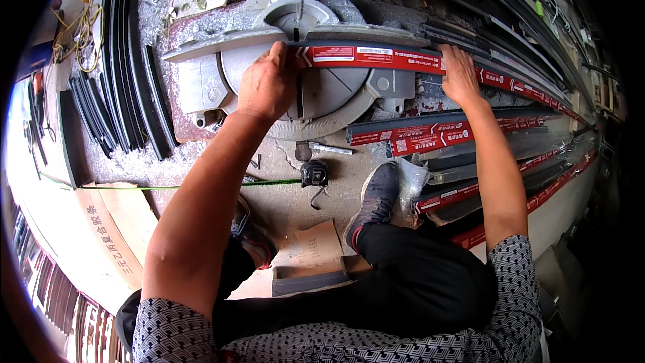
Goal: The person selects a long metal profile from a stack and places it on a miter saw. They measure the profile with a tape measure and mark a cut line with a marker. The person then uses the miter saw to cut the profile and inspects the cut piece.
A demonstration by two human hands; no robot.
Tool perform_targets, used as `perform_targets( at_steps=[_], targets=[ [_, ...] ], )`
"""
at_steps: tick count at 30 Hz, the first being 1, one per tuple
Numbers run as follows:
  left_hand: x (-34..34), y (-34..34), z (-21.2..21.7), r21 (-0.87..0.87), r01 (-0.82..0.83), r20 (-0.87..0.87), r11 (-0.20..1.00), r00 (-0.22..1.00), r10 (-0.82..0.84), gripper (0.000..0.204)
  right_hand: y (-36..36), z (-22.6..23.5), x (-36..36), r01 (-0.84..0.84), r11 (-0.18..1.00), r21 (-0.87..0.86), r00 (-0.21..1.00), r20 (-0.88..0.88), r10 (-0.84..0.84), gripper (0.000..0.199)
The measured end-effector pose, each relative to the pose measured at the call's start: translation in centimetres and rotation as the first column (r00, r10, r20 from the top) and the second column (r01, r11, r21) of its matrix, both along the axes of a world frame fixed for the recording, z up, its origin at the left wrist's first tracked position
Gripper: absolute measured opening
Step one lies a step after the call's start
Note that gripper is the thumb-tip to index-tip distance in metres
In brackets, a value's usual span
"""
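Note:
A long dark grey profile bar (376, 56) with red printed film on its near side lies across the bed of a mitre saw (336, 91), along the fence. My left hand (267, 84) is closed on the bar's left end, which it partly covers. Farther right, my right hand (461, 75) grips the same bar from above, with the fingers over its top edge. Beyond my hands the bar runs on to the right. The saw's blade and head (299, 0) stand behind the fence, between my hands, and are only partly visible.
More red-filmed bars (430, 136) lie at the right. Dark cut strips (127, 67) rest at the left among pale shavings. A tape measure (314, 173) sits on the floor near my shoes (379, 195), its green tape (188, 187) drawn out leftward past a cardboard sheet (114, 228).

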State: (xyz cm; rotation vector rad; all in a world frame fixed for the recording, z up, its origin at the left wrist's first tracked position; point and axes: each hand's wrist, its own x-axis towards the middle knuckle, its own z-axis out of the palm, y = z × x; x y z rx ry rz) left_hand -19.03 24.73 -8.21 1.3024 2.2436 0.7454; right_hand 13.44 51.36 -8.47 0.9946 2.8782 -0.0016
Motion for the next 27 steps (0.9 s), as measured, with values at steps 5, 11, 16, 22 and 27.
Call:
perform_targets(
  at_steps=[5,11,16,22,27],
  targets=[
    [0.4,0.0,0.8,-0.028,-0.062,0.041,0.998,0.997,0.063,0.034,0.5,0.4,-0.5,0.032,0.997,-0.067,0.994,0.107,-0.025,0.051],
    [0.3,-0.7,1.1,-0.06,-0.142,0.078,0.988,0.986,0.146,0.044,0.4,0.5,-0.4,0.05,0.997,-0.055,0.991,0.128,-0.043,0.052],
    [0.5,-0.9,1.1,-0.078,-0.277,0.23,0.958,0.93,0.288,0.041,-0.1,1.0,-0.9,0.08,0.994,-0.072,0.987,0.144,-0.069,0.054],
    [0.5,-0.4,0.1,-0.059,-0.285,0.266,0.957,0.919,0.29,0.036,0.2,1.2,-0.7,0.075,0.988,-0.138,0.993,0.104,-0.061,0.074],
    [-0.1,-0.5,-1.0,-0.099,-0.301,0.301,0.948,0.899,0.317,0.036,-2.8,2.8,-3.6,-0.006,0.939,-0.344,0.979,-0.194,-0.065,0.093]
  ],
)
